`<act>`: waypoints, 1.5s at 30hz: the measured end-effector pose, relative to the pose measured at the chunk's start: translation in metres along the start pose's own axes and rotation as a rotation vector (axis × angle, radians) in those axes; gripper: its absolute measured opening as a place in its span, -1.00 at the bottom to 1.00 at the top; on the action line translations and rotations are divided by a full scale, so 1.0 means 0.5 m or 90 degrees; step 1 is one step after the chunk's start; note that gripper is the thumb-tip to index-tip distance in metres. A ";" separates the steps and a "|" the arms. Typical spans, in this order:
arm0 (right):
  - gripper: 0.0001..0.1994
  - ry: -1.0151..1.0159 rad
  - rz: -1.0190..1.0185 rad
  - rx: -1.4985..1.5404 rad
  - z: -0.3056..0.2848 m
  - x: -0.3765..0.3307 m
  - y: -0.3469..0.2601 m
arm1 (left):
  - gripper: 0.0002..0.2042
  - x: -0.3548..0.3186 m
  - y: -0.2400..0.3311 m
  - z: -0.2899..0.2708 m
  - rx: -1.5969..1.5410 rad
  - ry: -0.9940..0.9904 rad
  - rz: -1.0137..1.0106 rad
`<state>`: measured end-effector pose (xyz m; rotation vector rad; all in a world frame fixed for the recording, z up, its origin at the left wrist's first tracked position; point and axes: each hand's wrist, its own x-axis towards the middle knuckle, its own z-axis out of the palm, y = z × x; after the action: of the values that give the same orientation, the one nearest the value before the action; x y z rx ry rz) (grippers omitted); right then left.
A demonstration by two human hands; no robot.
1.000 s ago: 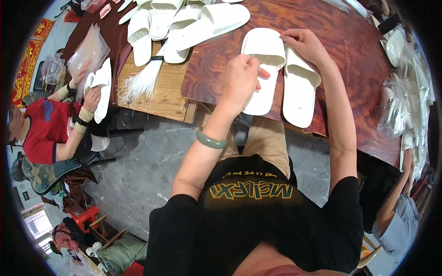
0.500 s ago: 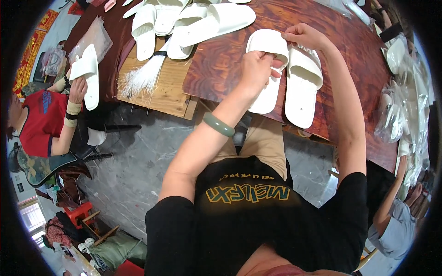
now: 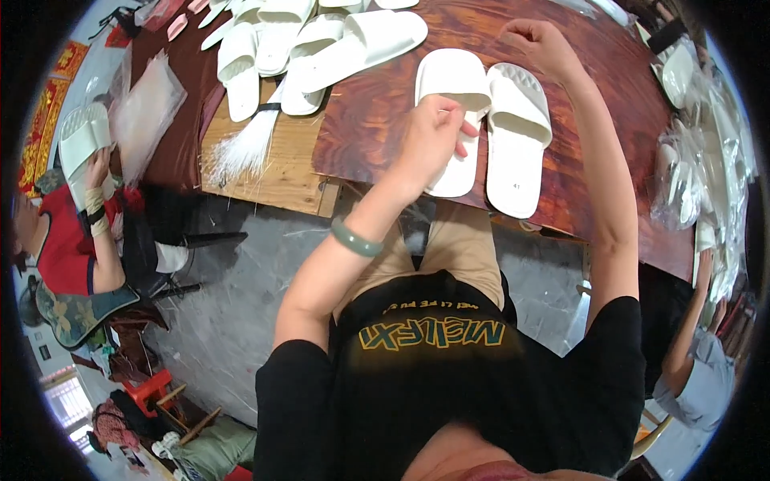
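The nearer-left white slipper (image 3: 453, 70) and its mate (image 3: 515, 167) lie side by side on the table (image 3: 365, 120), likely for easy reach — our left hand (image 3: 433, 143) curls over the first, hold unclear; our right hand (image 3: 544, 50) hovers beyond — loosely parted, apparently empty.

We've got bright light here, the window (image 3: 68, 397) blown white! We see edges bending into black

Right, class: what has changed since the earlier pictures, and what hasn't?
The right hand has moved forward, off the right slipper. The co-worker's slipper has shifted left. The left hand stays at the left slipper; this pair remains side by side.
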<state>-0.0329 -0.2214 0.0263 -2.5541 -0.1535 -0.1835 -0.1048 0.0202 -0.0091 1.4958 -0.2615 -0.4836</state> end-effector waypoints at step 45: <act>-0.90 0.376 0.037 0.459 0.106 -0.284 -0.205 | -0.81 0.089 0.067 -0.071 0.432 -0.001 0.299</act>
<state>-0.1828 -0.1169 0.0142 -1.7033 0.0753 -0.7071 -0.0448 0.0315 0.0157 2.0077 -0.8160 -0.0033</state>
